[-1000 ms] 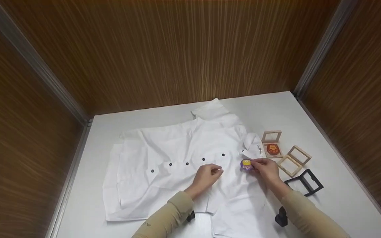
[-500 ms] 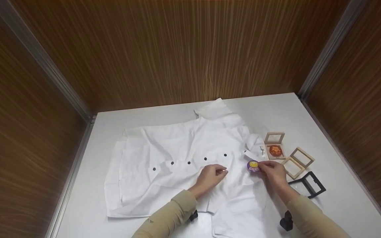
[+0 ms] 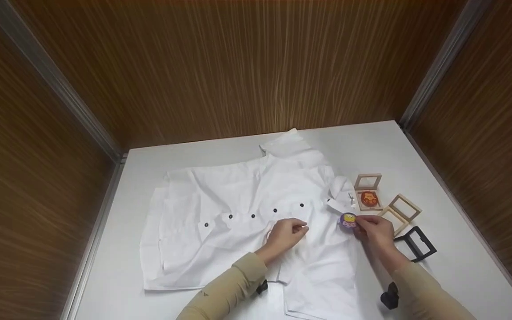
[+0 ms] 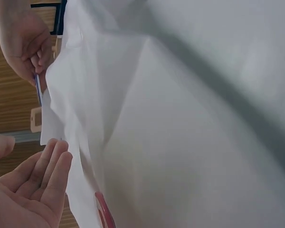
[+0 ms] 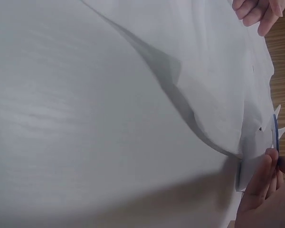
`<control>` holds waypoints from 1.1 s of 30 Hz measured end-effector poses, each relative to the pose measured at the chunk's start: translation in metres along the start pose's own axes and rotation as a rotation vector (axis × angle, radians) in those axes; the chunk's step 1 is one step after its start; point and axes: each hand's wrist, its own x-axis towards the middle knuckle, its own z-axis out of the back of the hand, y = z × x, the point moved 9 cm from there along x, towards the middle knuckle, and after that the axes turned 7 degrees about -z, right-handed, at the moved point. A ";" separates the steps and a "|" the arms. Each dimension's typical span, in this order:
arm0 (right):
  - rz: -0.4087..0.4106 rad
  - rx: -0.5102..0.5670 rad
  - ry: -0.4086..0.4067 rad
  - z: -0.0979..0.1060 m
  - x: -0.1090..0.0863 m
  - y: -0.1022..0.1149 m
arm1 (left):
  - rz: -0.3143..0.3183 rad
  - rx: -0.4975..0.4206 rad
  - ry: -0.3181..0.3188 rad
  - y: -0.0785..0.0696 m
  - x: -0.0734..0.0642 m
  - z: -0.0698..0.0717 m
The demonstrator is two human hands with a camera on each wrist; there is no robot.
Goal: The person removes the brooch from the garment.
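A white shirt (image 3: 234, 191) with several black buttons lies spread on the table. My right hand (image 3: 376, 231) pinches a round purple badge (image 3: 348, 221) with a yellow figure by its right edge, above the shirt's collar end. In the right wrist view the badge (image 5: 275, 130) shows edge-on, between thumb and fingers. My left hand (image 3: 285, 235) hovers over the shirt's middle; in the left wrist view the thumb stands apart from the loosely bent fingers (image 4: 52, 175), with nothing between them. A red-rimmed object (image 4: 104, 211), mostly out of view, shows on the shirt near this hand.
Right of the collar stands an open wooden case (image 3: 368, 209) with an orange-red badge (image 3: 369, 198) in it. A second open wooden case (image 3: 406, 208) and an open black case (image 3: 419, 244) lie nearer my right arm. Wood-grain panels (image 3: 238, 66) wall the table (image 3: 362, 146).
My right hand has moved right with the purple badge, away from the shirt's middle. My left hand has shifted slightly right, and a reddish edge now shows beside it.
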 end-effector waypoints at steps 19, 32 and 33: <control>-0.080 0.014 -0.127 0.036 -0.003 -0.015 | -0.030 -0.076 0.027 -0.008 0.000 -0.017; -0.200 0.192 -0.177 0.052 -0.010 -0.033 | -0.020 -0.082 0.015 -0.012 0.002 -0.020; -0.206 0.185 -0.179 0.053 -0.010 -0.033 | -0.018 -0.082 0.015 -0.012 0.002 -0.020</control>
